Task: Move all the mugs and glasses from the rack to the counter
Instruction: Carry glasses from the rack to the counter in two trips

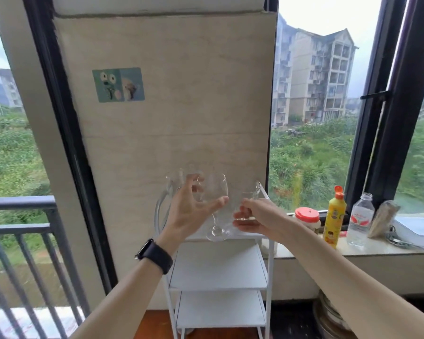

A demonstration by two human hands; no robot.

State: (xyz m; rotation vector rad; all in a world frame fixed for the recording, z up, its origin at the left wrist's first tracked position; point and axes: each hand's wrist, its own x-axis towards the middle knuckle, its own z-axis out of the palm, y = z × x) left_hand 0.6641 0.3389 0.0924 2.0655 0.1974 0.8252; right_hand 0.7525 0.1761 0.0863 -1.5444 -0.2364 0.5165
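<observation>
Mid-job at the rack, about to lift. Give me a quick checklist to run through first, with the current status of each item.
1. Grip of right hand on small glass: ok, fingers and thumb curl round its lower part.
2. Grip of left hand: not ok, fingers spread, holding nothing.
3. Room around the wine glass: not ok, it stands close beside the small glass.
4. Footing of the mug on the rack: cannot tell, the left hand hides its base.
5. Landing spot on the counter: ok, bare patch in front of the jar.
</observation>
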